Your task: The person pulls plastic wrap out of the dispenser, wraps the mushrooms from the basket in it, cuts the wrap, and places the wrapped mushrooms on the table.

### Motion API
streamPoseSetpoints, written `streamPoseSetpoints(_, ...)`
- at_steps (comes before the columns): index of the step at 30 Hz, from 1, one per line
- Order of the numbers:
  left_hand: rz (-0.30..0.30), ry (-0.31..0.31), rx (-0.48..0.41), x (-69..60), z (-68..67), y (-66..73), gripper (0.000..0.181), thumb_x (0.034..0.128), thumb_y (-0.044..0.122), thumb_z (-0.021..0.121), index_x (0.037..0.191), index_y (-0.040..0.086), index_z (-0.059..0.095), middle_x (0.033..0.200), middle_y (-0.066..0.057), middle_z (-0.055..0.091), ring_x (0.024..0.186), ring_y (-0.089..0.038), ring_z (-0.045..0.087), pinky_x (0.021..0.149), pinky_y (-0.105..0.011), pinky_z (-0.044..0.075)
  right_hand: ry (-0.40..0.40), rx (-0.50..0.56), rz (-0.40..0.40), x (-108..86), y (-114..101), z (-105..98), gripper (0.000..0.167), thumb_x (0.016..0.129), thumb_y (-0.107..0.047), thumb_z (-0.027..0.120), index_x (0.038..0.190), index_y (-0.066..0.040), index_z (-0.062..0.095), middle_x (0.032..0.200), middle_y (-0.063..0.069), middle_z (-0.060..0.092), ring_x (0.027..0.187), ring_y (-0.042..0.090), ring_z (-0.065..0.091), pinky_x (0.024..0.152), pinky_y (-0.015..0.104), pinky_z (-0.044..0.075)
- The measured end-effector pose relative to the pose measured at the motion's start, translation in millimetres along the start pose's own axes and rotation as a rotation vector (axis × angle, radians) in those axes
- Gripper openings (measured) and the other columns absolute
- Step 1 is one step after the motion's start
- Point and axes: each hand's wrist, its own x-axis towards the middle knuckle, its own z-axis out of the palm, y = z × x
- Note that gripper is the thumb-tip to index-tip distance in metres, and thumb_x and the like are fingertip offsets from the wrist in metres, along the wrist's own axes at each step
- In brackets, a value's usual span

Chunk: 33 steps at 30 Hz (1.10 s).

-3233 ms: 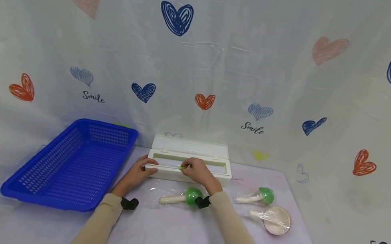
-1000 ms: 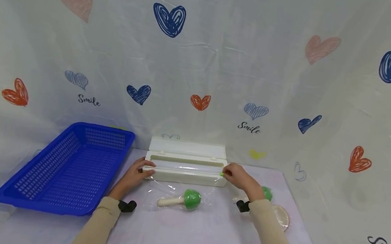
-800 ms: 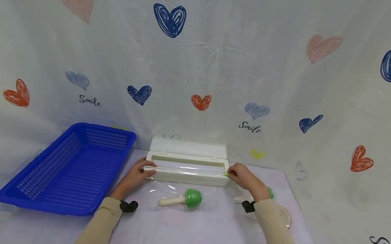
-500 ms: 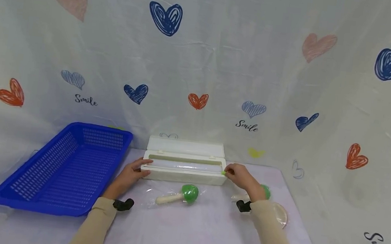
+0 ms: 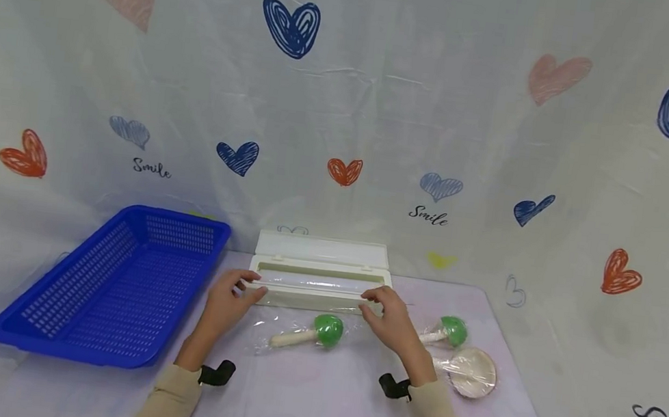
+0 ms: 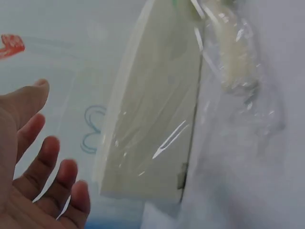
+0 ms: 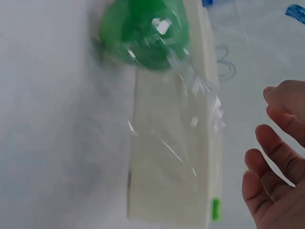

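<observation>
A white cling film dispenser [image 5: 311, 301] stands at the back of the table, its lid [image 5: 322, 250] raised and a film roll [image 5: 314, 281] inside. Clear film [image 6: 171, 140] hangs over its front towards a green-headed, cream-handled shaker-like toy [image 5: 328, 331]. My left hand [image 5: 222, 309] is at the dispenser's left end, thumb and fingers apart. Near the right end is my right hand [image 5: 397, 327], its fingers loosely bent with a gap to the thumb. Neither hand visibly grips anything. In the right wrist view a green slide cutter [image 7: 216, 210] sits at the dispenser's end.
To the left stands a blue perforated basket [image 5: 113, 300]. At right lie a second green-headed toy [image 5: 452, 331] and a round, cream-faced paddle-like toy [image 5: 473, 373], both wrapped in film. A heart-printed sheet [image 5: 347, 100] hangs behind the table.
The right hand slid the green cutter rightwards along the dispenser, then let go and came back left to its front. The left hand has loosened from the left end.
</observation>
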Motion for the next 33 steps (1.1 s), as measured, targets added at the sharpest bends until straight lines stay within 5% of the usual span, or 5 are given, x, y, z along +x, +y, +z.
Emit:
streamPoseSetpoints(4,0.058,-0.192,0.056,-22.9,18.1,7.3,0.026,0.0843,0.019,0.086,0.106,0.010,0.074,0.101,-0.007,0.070,0.088,-0.022,0.063,0.075,-0.032,0.052,-0.078,0.037,-0.036,-18.0,-13.9,26.2,0.021,0.088,-0.009,0.079,0.108,-0.010,0.072,0.111,0.005,0.068,0.107,0.027,0.064,0.087,0.041,0.055)
streamPoseSetpoints(10,-0.015,-0.412,0.141,-43.0,49.0,4.4,0.035,0.0809,0.020,0.089,0.112,0.018,0.072,0.114,-0.001,0.064,0.098,-0.017,0.058,0.083,-0.037,0.050,-0.211,0.110,0.114,-31.8,-21.2,54.2,0.043,0.085,-0.006,0.082,0.124,-0.009,0.063,0.129,0.012,0.054,0.124,0.029,0.056,0.105,0.050,0.050)
streamPoseSetpoints(17,0.005,-0.445,0.181,-50.5,57.8,0.0,0.040,0.0794,0.001,0.084,0.114,0.014,0.068,0.105,-0.001,0.065,0.096,-0.017,0.057,0.082,-0.034,0.047,-0.214,0.128,0.145,-37.0,-25.0,60.4,0.052,0.083,-0.004,0.084,0.129,-0.010,0.059,0.128,0.012,0.053,0.118,0.028,0.058,0.098,0.048,0.053)
streamPoseSetpoints(23,-0.023,-0.489,0.164,-53.6,48.4,-0.2,0.032,0.0830,0.006,0.083,0.111,0.015,0.070,0.104,0.001,0.061,0.089,-0.013,0.053,0.076,-0.029,0.046,-0.254,0.132,0.169,-41.4,-26.6,55.8,0.049,0.085,-0.015,0.085,0.129,-0.014,0.063,0.126,0.007,0.057,0.113,0.023,0.060,0.095,0.044,0.054)
streamPoseSetpoints(33,0.039,-0.575,0.134,-58.7,34.4,-0.1,0.032,0.0879,0.007,0.077,0.120,0.008,0.071,0.097,0.002,0.067,0.087,-0.011,0.059,0.076,-0.031,0.050,-0.313,0.152,0.182,-47.6,-26.2,50.0,0.046,0.096,-0.044,0.071,0.131,-0.014,0.065,0.122,0.001,0.065,0.116,0.022,0.063,0.101,0.048,0.052)
